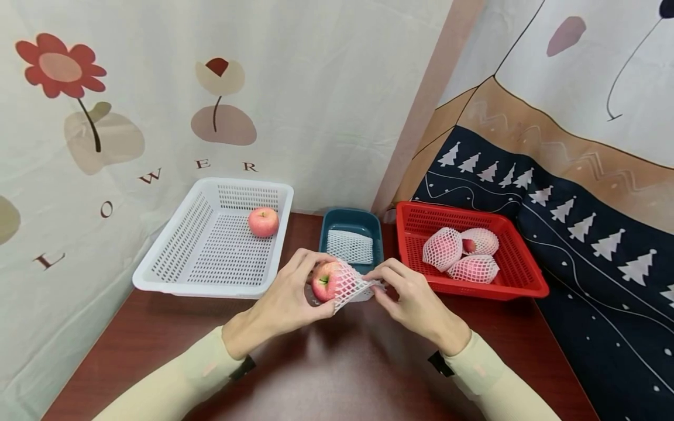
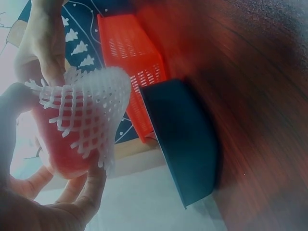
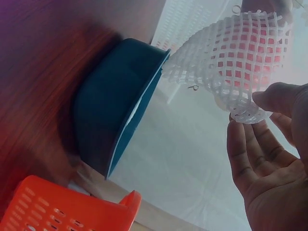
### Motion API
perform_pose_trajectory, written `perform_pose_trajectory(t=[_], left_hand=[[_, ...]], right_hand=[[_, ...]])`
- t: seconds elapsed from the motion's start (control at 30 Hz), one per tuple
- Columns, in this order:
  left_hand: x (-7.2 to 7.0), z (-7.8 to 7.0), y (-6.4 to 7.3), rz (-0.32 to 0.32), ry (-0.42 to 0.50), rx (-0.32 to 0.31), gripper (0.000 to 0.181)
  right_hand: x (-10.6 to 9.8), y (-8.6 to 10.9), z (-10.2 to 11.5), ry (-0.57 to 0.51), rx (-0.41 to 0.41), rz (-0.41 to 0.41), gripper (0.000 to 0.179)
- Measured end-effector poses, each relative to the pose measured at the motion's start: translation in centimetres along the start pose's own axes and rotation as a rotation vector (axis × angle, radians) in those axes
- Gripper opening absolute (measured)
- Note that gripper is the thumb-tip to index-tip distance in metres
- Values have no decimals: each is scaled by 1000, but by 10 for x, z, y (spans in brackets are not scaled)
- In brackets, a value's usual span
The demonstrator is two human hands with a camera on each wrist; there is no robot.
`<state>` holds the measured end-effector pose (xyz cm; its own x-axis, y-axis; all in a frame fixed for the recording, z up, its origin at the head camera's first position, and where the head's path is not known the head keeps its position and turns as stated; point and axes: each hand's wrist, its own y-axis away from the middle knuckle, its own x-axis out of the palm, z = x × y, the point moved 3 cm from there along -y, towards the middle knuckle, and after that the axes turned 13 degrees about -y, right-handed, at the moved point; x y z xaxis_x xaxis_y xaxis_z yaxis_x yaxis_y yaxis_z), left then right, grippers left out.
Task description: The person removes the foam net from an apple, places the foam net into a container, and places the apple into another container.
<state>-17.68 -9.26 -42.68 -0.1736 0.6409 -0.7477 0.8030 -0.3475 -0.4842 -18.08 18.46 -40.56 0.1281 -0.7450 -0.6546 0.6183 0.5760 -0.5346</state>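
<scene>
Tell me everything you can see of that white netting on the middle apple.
The white netting is an open diamond mesh, seemingly foam, with ragged ends along the rim. Held up in front of the teal tray, it covers one side of a red apple, leaving the stem side bare, and extends beyond it. The left grip touches it while holding the apple; the right grip pinches its far end.

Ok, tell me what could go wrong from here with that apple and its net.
The net covers only part of the apple, so the fruit might slip out if the left fingers loosen. The right fingers pinch the net's narrow end; a hard pull could tear the mesh or drag it off.
</scene>
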Motion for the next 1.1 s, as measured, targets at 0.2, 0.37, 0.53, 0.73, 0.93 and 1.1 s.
perform_pose_trajectory(t=[0.2, 0.37, 0.53, 0.73, 0.93, 1.1], left_hand=[[0, 1, 0, -8, -8, 4, 77], [0, 2, 0, -5, -5, 3, 77], [0, 4, 0, -4, -5, -6, 78], [-1, 5, 0, 5, -4, -26, 78], [-1, 6, 0, 1, -9, -29, 77], [-1, 7, 0, -3, -8, -29, 76]], right_hand=[[-1, 0, -1, 10, 7, -1, 43], [-1, 0, -3, 15, 12, -1, 43], [-3, -1, -5, 27, 14, -2, 42], [-6, -1, -7, 40, 12, -6, 41], [-10, -1, -10, 53, 17, -7, 38], [-12, -1, -15, 62, 17, -4, 37]])
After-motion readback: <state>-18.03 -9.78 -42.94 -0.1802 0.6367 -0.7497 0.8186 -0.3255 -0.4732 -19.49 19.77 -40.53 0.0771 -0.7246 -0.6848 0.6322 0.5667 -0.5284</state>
